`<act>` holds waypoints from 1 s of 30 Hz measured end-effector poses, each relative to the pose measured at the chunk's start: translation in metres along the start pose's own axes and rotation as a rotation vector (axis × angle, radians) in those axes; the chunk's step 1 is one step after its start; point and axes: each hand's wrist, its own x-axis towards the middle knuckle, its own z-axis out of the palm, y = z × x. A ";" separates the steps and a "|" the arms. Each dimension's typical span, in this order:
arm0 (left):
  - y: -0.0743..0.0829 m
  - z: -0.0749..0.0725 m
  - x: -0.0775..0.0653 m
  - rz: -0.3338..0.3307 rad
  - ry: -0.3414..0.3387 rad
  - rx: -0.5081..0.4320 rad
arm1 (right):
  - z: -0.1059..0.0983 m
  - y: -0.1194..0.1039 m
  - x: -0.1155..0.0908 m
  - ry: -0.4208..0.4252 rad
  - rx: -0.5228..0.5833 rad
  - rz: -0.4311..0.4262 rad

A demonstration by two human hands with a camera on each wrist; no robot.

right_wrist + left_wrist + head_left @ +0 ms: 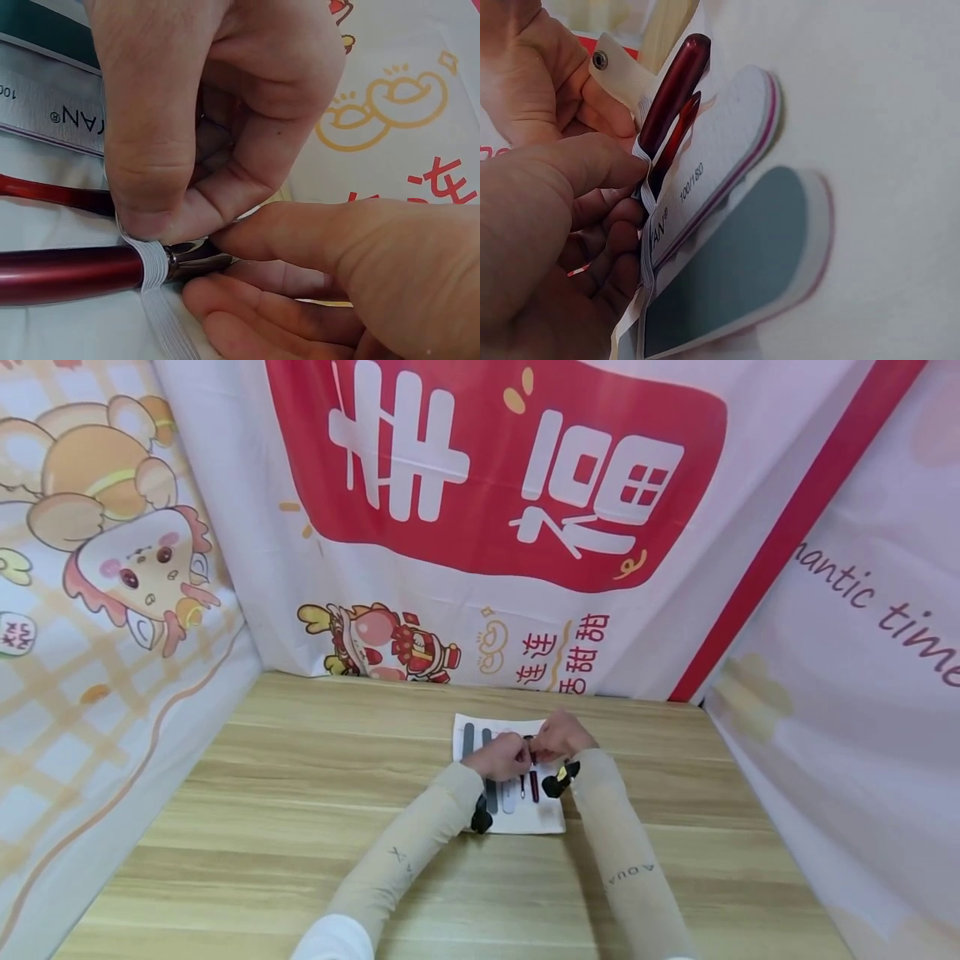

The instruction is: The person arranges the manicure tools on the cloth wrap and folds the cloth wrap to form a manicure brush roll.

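Note:
A white fabric holder (551, 820) lies on the table with both hands over it. My left hand (504, 757) pinches the white elastic band (169, 330), its thumb pressing beside a dark red, pen-shaped manicure tool (71, 274). From the other side my right hand (562, 737) pinches that tool's shiny metal end (201, 259), which shows just past the elastic. A slimmer red tool (56, 192) runs alongside under the band. Next to it, a white nail file (724, 139) marked 100/180 and a grey nail file (739, 259) are also tucked under the elastic.
A flap with a metal snap (600, 60) sticks up beside the red tool. Wood-patterned table (315, 760) surrounds the holder. Printed cloth walls (480, 552) stand at the back and sides. Dark wrist cameras (482, 817) sit on both wrists.

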 end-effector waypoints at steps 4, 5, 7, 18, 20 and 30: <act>0.002 -0.005 -0.002 -0.009 0.003 0.001 | -0.002 -0.003 -0.001 -0.012 -0.123 -0.067; 0.008 -0.011 -0.007 -0.008 -0.001 0.010 | -0.003 -0.004 -0.002 -0.012 -0.159 -0.080; 0.019 -0.021 -0.015 0.005 0.001 0.048 | -0.005 -0.005 -0.004 0.000 -0.234 -0.140; 0.010 -0.087 -0.081 0.035 0.125 0.315 | -0.022 -0.009 -0.083 0.074 -0.473 -0.480; -0.002 -0.096 -0.092 0.020 0.138 0.387 | -0.021 -0.009 -0.105 0.055 -0.520 -0.505; -0.034 -0.107 -0.119 -0.024 -0.019 0.675 | 0.031 0.016 -0.179 -0.045 -0.634 -0.515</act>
